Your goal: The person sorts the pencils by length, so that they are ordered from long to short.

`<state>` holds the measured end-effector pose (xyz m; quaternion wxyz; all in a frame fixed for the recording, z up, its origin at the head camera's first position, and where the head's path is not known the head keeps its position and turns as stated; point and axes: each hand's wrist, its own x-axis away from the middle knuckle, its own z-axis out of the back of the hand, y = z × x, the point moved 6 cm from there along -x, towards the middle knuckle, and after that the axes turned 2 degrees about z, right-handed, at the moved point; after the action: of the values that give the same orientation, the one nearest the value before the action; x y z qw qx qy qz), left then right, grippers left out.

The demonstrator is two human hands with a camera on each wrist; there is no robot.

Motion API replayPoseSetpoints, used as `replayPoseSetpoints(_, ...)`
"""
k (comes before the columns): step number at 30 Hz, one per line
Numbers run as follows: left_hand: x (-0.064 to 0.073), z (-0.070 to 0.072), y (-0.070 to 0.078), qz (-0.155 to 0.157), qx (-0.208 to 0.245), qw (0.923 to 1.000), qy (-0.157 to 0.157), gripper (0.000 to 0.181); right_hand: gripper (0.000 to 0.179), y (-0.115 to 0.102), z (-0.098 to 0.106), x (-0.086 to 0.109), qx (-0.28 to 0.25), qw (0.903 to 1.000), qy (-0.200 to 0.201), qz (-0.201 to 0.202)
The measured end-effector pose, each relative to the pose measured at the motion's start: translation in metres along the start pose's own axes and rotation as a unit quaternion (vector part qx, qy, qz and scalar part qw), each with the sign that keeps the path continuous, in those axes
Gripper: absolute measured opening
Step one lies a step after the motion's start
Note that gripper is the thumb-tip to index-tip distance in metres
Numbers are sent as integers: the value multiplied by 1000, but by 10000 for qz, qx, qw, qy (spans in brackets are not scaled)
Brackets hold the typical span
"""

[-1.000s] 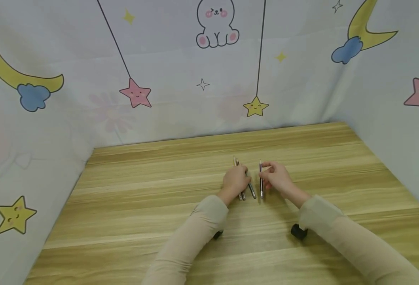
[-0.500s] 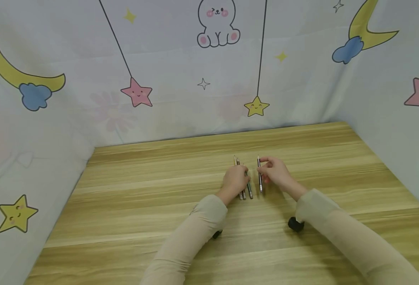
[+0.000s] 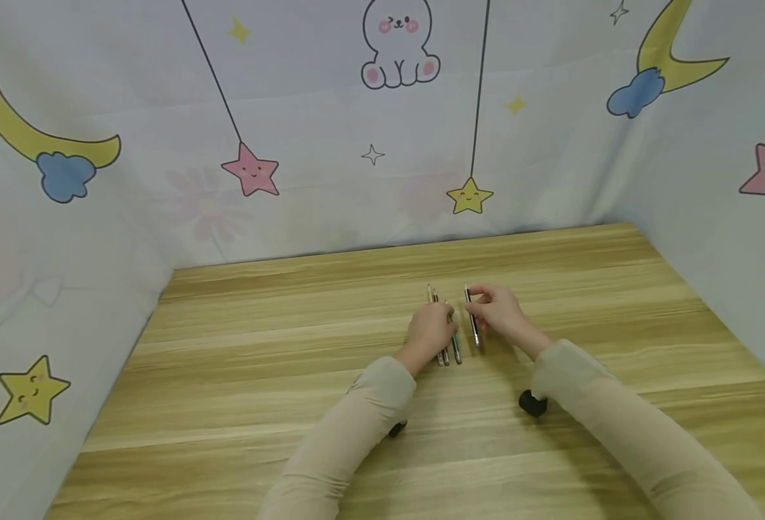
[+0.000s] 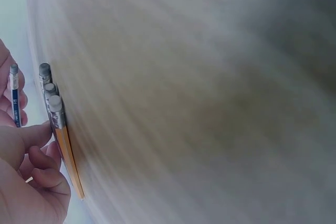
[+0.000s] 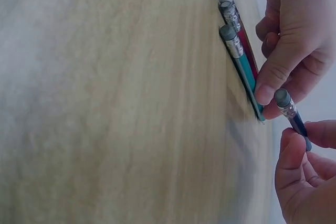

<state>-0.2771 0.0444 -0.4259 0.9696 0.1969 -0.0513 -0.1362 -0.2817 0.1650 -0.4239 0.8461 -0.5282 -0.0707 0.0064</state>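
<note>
My left hand (image 3: pixel 430 328) grips a small group of pencils lying side by side on the wooden table. In the right wrist view, the nearest one is a green pencil (image 5: pixel 244 69), with my left thumb against it and a red pencil (image 5: pixel 247 51) beyond. A yellow-orange pencil (image 4: pixel 65 148) lies on the group's other side, seen in the left wrist view. My right hand (image 3: pixel 500 314) pinches a dark blue pencil (image 3: pixel 471 318) between thumb and fingers, eraser end towards me. This pencil is slightly tilted, apart from the group and just right of it.
The wood-grain table (image 3: pixel 239 375) reaches back to a white cloth (image 3: pixel 317 188) printed with stars and moons, which also hangs along both sides. Black wrist devices show under the sleeves, the right one (image 3: pixel 533 403) more plainly.
My right hand has moved a little left with the dark blue pencil, whose eraser end now slants to the right. The green pencil has swung left against the others under my left hand.
</note>
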Motion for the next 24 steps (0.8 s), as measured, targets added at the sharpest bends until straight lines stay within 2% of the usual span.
replayPoseSetpoints(13, -1, -1, -1, -36, 59, 10000, 9, 26, 38, 5, -10, -8, 609, 9980, -141, 70)
replayPoseSetpoints(24, -3, -2, -1, -61, -159, 9998, 113, 23, 34, 12, -16, -14, 912, 9956, -130, 164)
